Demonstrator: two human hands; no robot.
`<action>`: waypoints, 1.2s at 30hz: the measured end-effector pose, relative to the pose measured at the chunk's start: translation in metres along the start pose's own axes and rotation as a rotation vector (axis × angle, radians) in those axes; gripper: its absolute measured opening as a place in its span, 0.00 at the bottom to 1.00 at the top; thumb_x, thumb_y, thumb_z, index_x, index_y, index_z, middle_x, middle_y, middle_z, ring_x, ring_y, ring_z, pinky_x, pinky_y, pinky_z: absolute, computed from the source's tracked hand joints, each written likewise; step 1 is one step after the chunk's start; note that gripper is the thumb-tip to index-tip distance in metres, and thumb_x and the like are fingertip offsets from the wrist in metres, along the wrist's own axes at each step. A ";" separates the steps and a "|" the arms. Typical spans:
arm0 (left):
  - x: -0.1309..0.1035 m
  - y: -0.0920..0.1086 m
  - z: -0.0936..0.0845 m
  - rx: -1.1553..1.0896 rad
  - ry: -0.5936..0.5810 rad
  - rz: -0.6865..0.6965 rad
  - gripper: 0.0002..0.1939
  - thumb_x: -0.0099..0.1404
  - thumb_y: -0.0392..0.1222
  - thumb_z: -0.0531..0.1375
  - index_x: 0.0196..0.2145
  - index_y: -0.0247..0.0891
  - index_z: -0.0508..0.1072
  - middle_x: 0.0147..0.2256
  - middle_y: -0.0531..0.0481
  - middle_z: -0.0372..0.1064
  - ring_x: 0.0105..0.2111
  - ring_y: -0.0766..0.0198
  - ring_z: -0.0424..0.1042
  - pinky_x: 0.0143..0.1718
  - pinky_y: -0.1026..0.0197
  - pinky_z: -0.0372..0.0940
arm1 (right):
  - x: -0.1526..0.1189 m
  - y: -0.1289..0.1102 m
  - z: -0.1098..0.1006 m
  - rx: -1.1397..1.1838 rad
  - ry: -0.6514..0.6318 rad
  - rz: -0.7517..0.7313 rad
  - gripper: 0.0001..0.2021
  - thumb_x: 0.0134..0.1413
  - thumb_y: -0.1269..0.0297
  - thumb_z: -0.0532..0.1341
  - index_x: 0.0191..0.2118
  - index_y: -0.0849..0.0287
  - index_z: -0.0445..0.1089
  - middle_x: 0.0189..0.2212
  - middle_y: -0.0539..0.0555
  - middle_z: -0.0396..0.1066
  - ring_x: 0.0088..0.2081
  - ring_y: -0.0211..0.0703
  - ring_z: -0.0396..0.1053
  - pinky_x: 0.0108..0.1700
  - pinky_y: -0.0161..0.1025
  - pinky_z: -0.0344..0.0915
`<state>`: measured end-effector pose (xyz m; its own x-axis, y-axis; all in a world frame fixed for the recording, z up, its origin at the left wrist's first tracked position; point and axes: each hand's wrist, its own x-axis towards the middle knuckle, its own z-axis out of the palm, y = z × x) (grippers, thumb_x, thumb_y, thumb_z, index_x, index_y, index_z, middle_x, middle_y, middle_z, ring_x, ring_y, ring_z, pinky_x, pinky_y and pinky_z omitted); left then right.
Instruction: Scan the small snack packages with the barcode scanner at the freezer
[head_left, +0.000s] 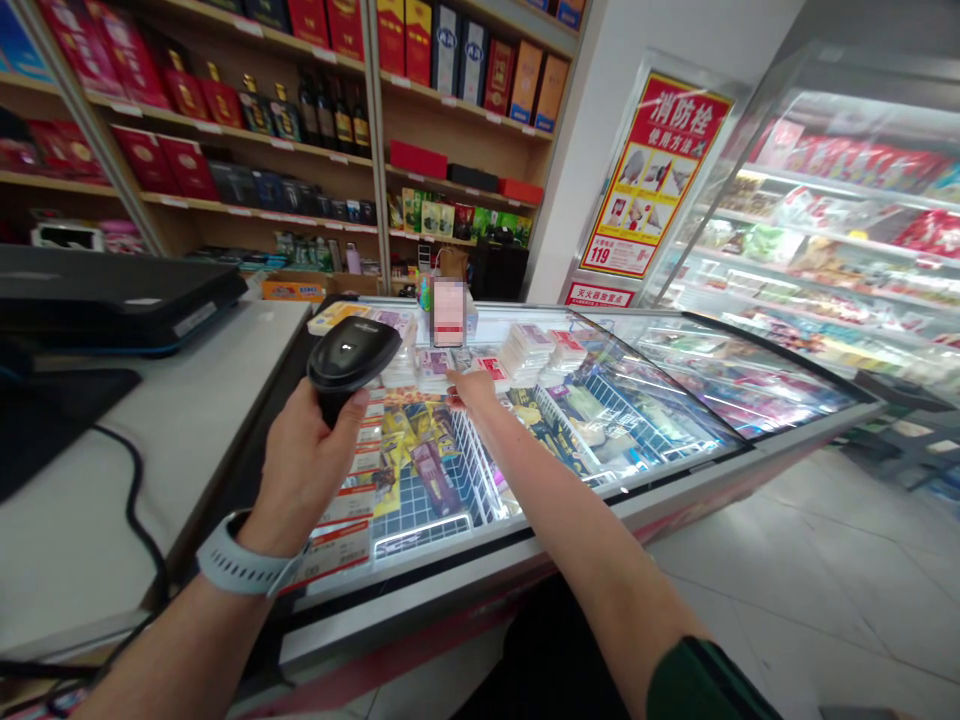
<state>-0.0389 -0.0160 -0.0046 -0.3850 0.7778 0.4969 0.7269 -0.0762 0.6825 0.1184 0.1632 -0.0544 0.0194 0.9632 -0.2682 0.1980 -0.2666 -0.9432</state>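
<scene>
My left hand [311, 450] is wrapped round the handle of a black barcode scanner [352, 350], its head raised over the left end of the glass-topped chest freezer [480, 540]. My right hand [469, 388] reaches forward across the glass. Its curled fingers are at the near right edge of a small white pack with a purple label [433, 362], and they hide part of that edge. Beside it lie a white pack with a red label [491, 368] and taller stacks of similar packs [525, 350]. A phone-like screen [449, 312] stands upright behind the packs.
Price labels [349, 510] run along the freezer's left side. Wire baskets [427, 480] with wrapped goods show under the glass. At left, a counter [202, 400] bears a black device [112, 300] and a cable [135, 480]. Shelves of bottles and boxes stand behind; a lit cooler [840, 220] is at right.
</scene>
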 end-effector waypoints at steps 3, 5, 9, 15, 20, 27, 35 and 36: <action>0.000 0.000 0.001 0.004 -0.036 -0.014 0.22 0.66 0.57 0.54 0.47 0.37 0.70 0.37 0.46 0.72 0.35 0.56 0.71 0.37 0.57 0.62 | -0.007 0.000 -0.005 0.080 -0.034 0.040 0.18 0.65 0.58 0.61 0.55 0.61 0.67 0.52 0.58 0.69 0.48 0.47 0.72 0.49 0.49 0.72; 0.000 -0.001 0.002 -0.004 -0.063 0.004 0.22 0.66 0.57 0.54 0.46 0.36 0.70 0.37 0.46 0.72 0.36 0.55 0.71 0.37 0.57 0.62 | -0.016 0.000 -0.013 0.127 -0.023 0.018 0.12 0.65 0.62 0.61 0.47 0.66 0.71 0.41 0.58 0.74 0.38 0.42 0.74 0.41 0.42 0.75; -0.001 0.001 0.008 -0.021 -0.166 0.110 0.21 0.65 0.56 0.54 0.43 0.36 0.69 0.36 0.45 0.71 0.36 0.55 0.70 0.37 0.56 0.61 | -0.036 0.008 -0.043 0.191 0.029 -0.111 0.09 0.61 0.68 0.61 0.29 0.63 0.68 0.21 0.48 0.69 0.21 0.33 0.68 0.26 0.31 0.70; -0.011 0.008 0.021 0.079 -0.323 0.343 0.16 0.65 0.52 0.52 0.38 0.36 0.68 0.35 0.44 0.69 0.38 0.52 0.68 0.42 0.51 0.61 | -0.059 0.034 -0.082 0.168 0.111 -0.278 0.04 0.55 0.64 0.63 0.34 0.59 0.68 0.21 0.44 0.70 0.20 0.33 0.69 0.22 0.28 0.64; -0.020 0.010 0.030 0.129 -0.403 0.386 0.17 0.66 0.50 0.52 0.45 0.37 0.67 0.39 0.43 0.71 0.43 0.50 0.69 0.49 0.47 0.59 | -0.065 0.055 -0.086 0.075 0.162 -0.441 0.08 0.54 0.59 0.62 0.36 0.57 0.67 0.23 0.45 0.70 0.22 0.36 0.70 0.24 0.31 0.65; -0.021 0.007 0.034 0.173 -0.417 0.375 0.16 0.66 0.52 0.49 0.41 0.38 0.66 0.36 0.45 0.70 0.39 0.52 0.68 0.52 0.43 0.58 | -0.073 0.055 -0.086 0.068 0.138 -0.467 0.08 0.53 0.58 0.61 0.35 0.56 0.66 0.24 0.45 0.69 0.24 0.37 0.71 0.26 0.33 0.67; -0.020 0.002 0.036 0.185 -0.441 0.372 0.15 0.66 0.51 0.50 0.41 0.37 0.66 0.36 0.45 0.69 0.39 0.53 0.67 0.53 0.45 0.57 | -0.076 0.055 -0.086 0.105 0.129 -0.489 0.07 0.53 0.59 0.62 0.34 0.56 0.66 0.24 0.45 0.68 0.24 0.36 0.69 0.26 0.31 0.66; -0.020 0.002 0.036 0.186 -0.445 0.372 0.15 0.66 0.51 0.50 0.41 0.37 0.67 0.37 0.45 0.69 0.40 0.53 0.67 0.53 0.45 0.57 | -0.076 0.055 -0.086 0.104 0.130 -0.482 0.07 0.53 0.60 0.62 0.34 0.56 0.67 0.24 0.45 0.68 0.24 0.35 0.69 0.27 0.31 0.67</action>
<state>-0.0090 -0.0094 -0.0324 0.1597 0.9091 0.3847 0.8697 -0.3139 0.3808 0.2119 0.0784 -0.0688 0.0726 0.9723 0.2223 0.1163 0.2132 -0.9701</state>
